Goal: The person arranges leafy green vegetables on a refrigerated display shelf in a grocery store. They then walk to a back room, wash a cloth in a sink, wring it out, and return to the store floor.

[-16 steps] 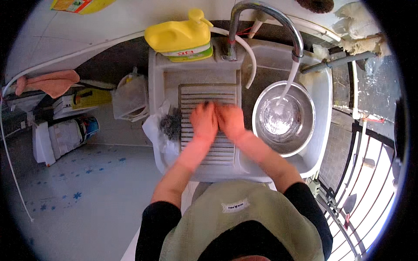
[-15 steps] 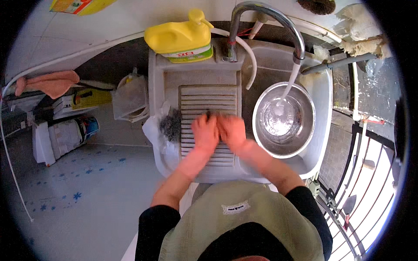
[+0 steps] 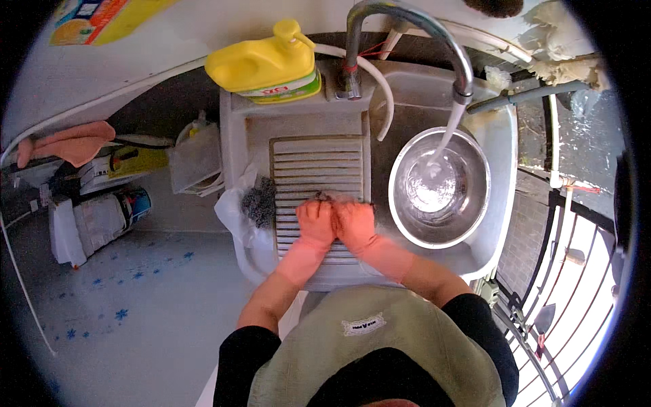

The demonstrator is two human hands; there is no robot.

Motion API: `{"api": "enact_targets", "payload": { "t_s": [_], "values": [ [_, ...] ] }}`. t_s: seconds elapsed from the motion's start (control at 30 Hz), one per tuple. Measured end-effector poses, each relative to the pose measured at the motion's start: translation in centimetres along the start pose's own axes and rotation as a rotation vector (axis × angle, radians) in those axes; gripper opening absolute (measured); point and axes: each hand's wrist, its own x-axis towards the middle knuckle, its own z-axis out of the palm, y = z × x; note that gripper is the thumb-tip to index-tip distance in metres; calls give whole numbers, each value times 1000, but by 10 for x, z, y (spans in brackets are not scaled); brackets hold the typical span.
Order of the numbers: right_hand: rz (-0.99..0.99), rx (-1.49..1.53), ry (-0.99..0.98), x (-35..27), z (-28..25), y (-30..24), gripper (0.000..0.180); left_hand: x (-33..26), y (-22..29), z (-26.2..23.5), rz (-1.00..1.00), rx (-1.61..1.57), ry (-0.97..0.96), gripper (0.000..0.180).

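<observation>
My left hand (image 3: 317,220) and my right hand (image 3: 354,220) are pressed side by side over the ribbed washboard (image 3: 319,163) of the sink. Both have their fingers curled and closed. Bits of something dark and greyish (image 3: 325,196) show past the fingertips; my hands cover most of it, so I cannot tell its kind. To the left of my left hand, a dark speckled clump (image 3: 259,203) lies on a white plastic bag (image 3: 234,210). On the right, water runs from the curved faucet (image 3: 462,88) into a round steel bowl (image 3: 439,234).
A yellow jug (image 3: 264,64) stands on the sink's back ledge, beside a white hose (image 3: 386,102). The grey sink (image 3: 502,197) surrounds the bowl. A pink glove (image 3: 74,142) hangs at the left, near a clear plastic bag (image 3: 195,156). A barred window (image 3: 569,298) is at the right.
Both hands have slid a little toward me over the washboard, still together. The view has shifted slightly. Water keeps running into the bowl.
</observation>
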Motion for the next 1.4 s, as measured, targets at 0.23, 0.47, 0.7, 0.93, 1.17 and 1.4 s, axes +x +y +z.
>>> {"api": "enact_targets", "payload": {
  "t_s": [0.23,0.47,0.7,0.93,1.17,1.4],
  "values": [
    [380,271,-91,120,-8,27,30,107,-49,46,-340,-48,-54,25],
    [933,1615,6,-21,-64,97,29,86,32,-26,-1053,-1200,-182,28],
    [1122,1050,767,-123,-129,217,26,76,134,51,-728,-1216,-410,28],
    [808,118,490,-155,-105,243,44,55,165,95,-77,-532,-337,46],
    [567,-120,127,-95,-62,225,61,8,156,178,-266,-603,-681,48],
    [1084,1480,638,-118,-85,220,20,16,171,186,-1257,-896,-976,37]
  ]
}}
